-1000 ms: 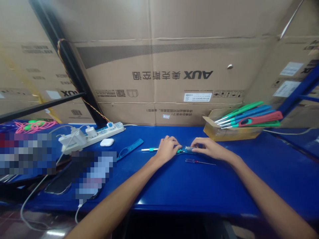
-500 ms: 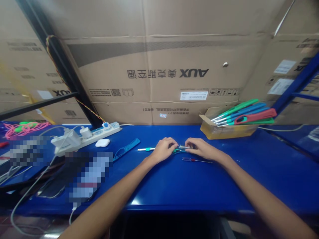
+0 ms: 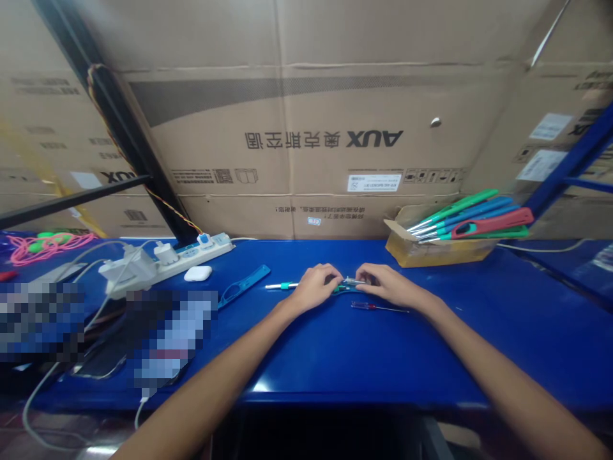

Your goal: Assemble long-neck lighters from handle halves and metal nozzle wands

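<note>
My left hand (image 3: 316,285) is closed over the middle of an opened stick lighter (image 3: 275,287), whose metal tube and green collar stick out to the left. My right hand (image 3: 385,285) pinches a small clear and metallic piece (image 3: 353,281) at the lighter's right end, close to my left fingertips. My fingers partly hide the lighter's inner parts. A screwdriver (image 3: 366,306) with a clear and red handle lies just below my right hand, its shaft pointing right. Left of the tube, apart from my hands, rests a blue lighter handle shell (image 3: 246,287) with an oval opening.
A cardboard box (image 3: 440,252) of green, blue and red stick lighters stands at the back right. A power strip (image 3: 191,257) with chargers, a white earbud case (image 3: 198,273), and a blurred-out phone (image 3: 179,338) with a cable are at left. Cardboard (image 3: 316,217) walls the back.
Both hands stay together over the lighter, with only slight finger movement. The camera view has shifted very slightly.
</note>
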{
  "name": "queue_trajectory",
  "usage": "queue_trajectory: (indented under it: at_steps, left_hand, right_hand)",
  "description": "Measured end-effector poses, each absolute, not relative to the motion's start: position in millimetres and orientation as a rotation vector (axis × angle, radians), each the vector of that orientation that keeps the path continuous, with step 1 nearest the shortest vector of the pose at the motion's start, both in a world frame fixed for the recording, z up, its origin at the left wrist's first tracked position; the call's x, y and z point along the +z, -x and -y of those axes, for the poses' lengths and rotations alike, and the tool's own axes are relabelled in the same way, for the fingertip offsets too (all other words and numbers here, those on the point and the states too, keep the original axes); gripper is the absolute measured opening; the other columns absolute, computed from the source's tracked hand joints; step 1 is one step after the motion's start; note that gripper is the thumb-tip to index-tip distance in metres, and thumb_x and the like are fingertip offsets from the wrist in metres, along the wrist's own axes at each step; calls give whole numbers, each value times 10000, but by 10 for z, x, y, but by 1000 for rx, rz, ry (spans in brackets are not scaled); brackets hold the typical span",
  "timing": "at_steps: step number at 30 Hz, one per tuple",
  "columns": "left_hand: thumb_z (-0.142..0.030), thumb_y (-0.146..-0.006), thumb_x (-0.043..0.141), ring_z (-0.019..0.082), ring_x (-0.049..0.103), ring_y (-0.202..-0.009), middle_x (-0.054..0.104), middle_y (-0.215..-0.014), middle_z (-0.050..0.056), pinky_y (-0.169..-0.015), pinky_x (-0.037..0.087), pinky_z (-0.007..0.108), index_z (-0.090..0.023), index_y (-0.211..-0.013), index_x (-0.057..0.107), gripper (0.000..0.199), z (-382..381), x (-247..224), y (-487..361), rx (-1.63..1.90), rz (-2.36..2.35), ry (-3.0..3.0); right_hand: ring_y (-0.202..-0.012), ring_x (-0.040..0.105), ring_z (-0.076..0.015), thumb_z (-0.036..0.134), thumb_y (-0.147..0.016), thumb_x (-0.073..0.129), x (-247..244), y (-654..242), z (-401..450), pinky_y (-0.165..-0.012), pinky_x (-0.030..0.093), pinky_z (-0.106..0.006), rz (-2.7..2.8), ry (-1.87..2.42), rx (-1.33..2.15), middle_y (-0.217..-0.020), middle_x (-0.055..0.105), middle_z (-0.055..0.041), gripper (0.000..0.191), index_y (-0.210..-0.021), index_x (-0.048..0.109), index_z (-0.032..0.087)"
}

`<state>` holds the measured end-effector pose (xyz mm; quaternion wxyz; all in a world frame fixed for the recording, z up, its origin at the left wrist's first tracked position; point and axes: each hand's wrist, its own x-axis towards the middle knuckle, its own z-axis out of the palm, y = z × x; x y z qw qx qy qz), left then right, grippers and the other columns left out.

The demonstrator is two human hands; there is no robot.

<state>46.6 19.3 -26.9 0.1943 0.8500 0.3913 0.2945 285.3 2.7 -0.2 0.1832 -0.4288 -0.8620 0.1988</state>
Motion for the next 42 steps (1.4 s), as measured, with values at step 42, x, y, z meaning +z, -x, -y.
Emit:
queue_trajectory:
  at_steps: [42]
  left_hand:
    - [-255, -935, 575, 191, 686, -942, 763, -976, 24, -848, 512, 283, -204, -875, 776, 215, -194, -290, -444, 850, -1035, -2237]
  right_hand:
    - [-724, 583, -178, 550, -944, 582, -1, -2811, 4, -704, 456, -310, 2365, 1138, 528, -853, 678, -50, 367, -937, 693, 201]
